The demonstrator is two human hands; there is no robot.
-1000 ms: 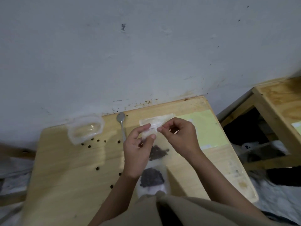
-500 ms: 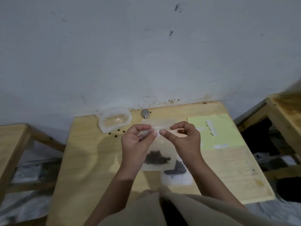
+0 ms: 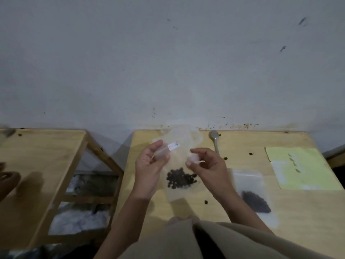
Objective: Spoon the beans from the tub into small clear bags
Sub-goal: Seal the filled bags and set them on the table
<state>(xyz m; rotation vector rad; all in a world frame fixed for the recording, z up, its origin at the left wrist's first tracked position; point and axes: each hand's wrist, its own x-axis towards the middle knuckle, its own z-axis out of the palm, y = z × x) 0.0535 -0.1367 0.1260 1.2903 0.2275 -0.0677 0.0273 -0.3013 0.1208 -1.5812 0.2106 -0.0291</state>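
A small clear bag [image 3: 177, 171] of dark beans [image 3: 180, 178] hangs upright above the desk [image 3: 291, 217], mouth up, between both hands. Left hand [image 3: 152, 166] fingers pinch its top corner; right hand [image 3: 205, 163] fingers pinch the opposite edge. The spoon [image 3: 215, 141] lies just behind the right hand.

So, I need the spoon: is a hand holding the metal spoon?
No, the metal spoon lies untouched on the wooden table.
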